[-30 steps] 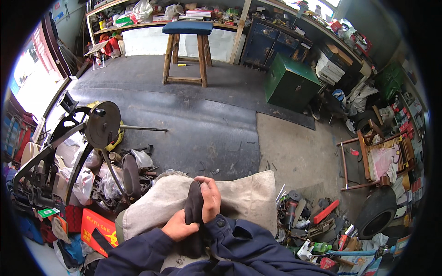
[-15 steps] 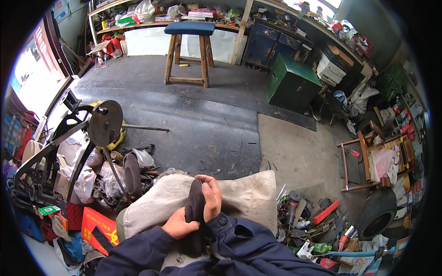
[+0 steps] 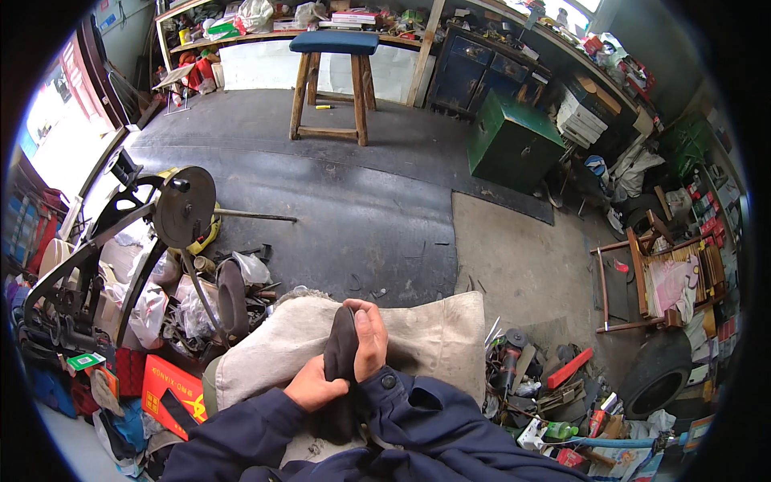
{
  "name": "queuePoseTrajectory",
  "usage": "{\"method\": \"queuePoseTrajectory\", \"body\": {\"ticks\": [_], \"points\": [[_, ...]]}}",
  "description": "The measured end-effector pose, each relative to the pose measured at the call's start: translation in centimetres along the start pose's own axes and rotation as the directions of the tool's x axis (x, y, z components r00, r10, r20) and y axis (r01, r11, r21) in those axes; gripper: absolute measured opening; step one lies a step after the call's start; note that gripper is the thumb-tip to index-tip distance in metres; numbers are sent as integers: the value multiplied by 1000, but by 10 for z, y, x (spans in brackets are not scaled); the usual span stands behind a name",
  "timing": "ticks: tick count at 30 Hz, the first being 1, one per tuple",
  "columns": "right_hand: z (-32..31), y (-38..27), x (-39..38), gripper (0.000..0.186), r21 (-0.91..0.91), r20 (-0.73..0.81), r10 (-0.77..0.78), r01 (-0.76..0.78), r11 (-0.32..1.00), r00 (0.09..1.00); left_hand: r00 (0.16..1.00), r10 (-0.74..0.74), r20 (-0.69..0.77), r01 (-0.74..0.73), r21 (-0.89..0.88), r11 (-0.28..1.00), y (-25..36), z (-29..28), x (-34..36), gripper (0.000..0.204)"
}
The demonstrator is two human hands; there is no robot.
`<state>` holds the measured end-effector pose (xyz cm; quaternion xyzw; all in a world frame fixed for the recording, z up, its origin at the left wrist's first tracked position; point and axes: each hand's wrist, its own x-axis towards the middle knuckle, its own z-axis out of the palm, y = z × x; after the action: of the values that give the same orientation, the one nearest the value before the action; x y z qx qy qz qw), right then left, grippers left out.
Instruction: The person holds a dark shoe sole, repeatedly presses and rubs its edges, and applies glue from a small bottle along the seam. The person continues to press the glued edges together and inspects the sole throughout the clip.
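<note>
Both my hands grip a long, dark, soft item, perhaps a shoe (image 3: pixel 340 347), upright over a pale canvas cloth (image 3: pixel 430 341) on my lap. My left hand (image 3: pixel 315 384) holds it low on its left side, thumb pressed against it. My right hand (image 3: pixel 369 341) wraps its upper right side with curled fingers near the top. The item's lower end lies between my dark sleeves, partly hidden.
A black iron machine (image 3: pixel 185 205) stands at left over bags and scrap, beside a red box (image 3: pixel 169 384). A wooden stool (image 3: pixel 359 96) and green chest (image 3: pixel 514 145) stand ahead. Tools (image 3: pixel 514 361), a tyre (image 3: pixel 650 377) and a wooden chair (image 3: pixel 642 297) lie at right.
The view has shifted slightly, so the room sits a little higher and further right. My hands and the dark item appear slightly higher, with the grip much the same.
</note>
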<state>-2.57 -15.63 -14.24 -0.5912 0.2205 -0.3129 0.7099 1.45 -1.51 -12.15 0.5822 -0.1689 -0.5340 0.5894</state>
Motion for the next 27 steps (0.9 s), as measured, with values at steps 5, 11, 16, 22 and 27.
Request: {"method": "queuePoseTrajectory", "body": {"ticks": [5,11,16,22,27], "points": [[0,-6,-2,40,145,39,64,-69,987,997,1000,-19,-16,19,3,1000,4,1,-3,37],[1,1,-1,38,59,-1,18,-17,998,1000,1000,5,-9,-4,79,997,1,0,0,39],[0,5,1,38,-123,-26,-37,34,992,999,1000,16,-7,-15,118,993,2,-2,4,40],[0,3,-1,44,71,-5,82,-81,994,997,1000,12,-4,-12,-11,1000,4,2,0,39],[-1,4,-2,38,173,6,129,-128,976,992,1000,11,-7,-11,21,1000,3,2,-1,39]]}}
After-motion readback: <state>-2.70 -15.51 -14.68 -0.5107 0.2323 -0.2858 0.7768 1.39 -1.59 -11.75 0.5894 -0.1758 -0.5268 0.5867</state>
